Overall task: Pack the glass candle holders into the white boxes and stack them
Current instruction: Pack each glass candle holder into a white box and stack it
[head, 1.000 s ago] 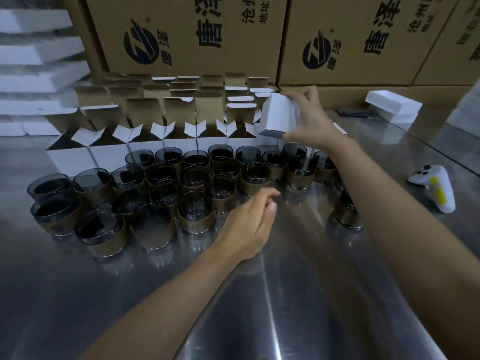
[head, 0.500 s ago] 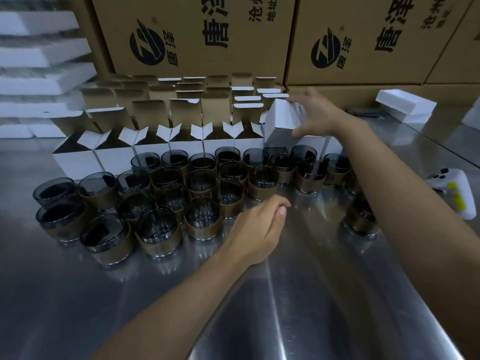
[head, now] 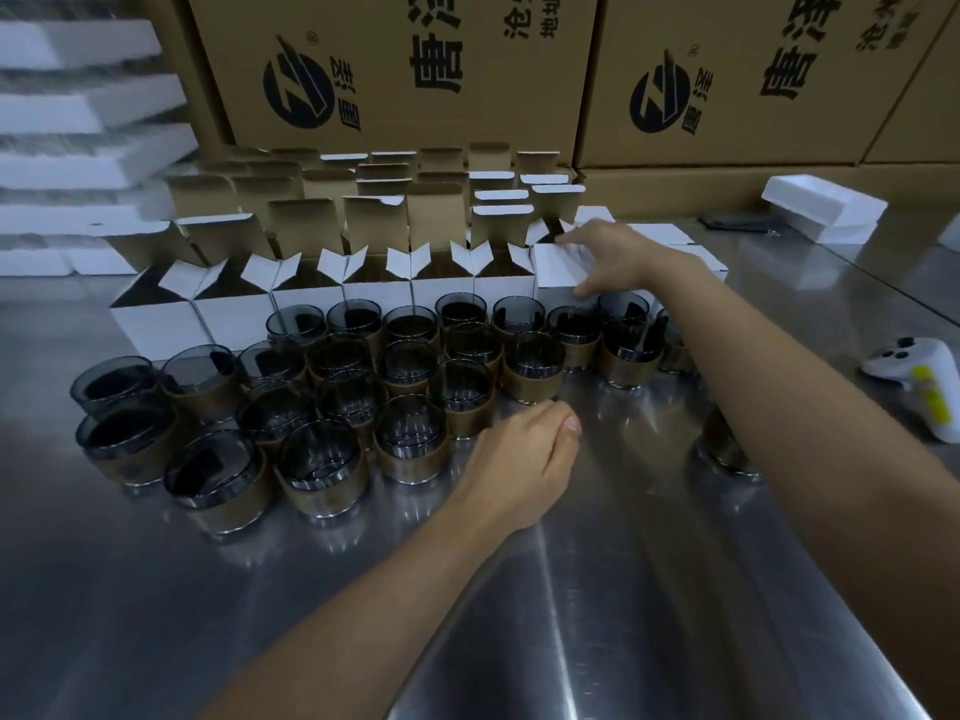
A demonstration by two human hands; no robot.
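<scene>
We find the right hand [head: 618,259] clasping a closed box [head: 556,275], likely seating it in line; the left hand [head: 524,459] is loosely curled and empty, with the glasses [head: 415,444] just beyond its fingertips, ready for picking.

The desk [head: 597,615] is brushed sheet metal, smooth and glossy, mirroring what stands on it. The glass candle holders [head: 410,444] are clear smoky glass with shiny rims, each wrapped low down in a duller brown-gold band above a bright reflective base. The white boxes [head: 156,324] are thin card, matt white outside and raw matt brown inside the flaps; the closed white box [head: 558,272] shows only the white face. The cartons [head: 395,70] behind are matt brown cardboard with black print. The slabs [head: 78,96] look like matt white foam. The controller [head: 919,387] is smooth white plastic.
</scene>
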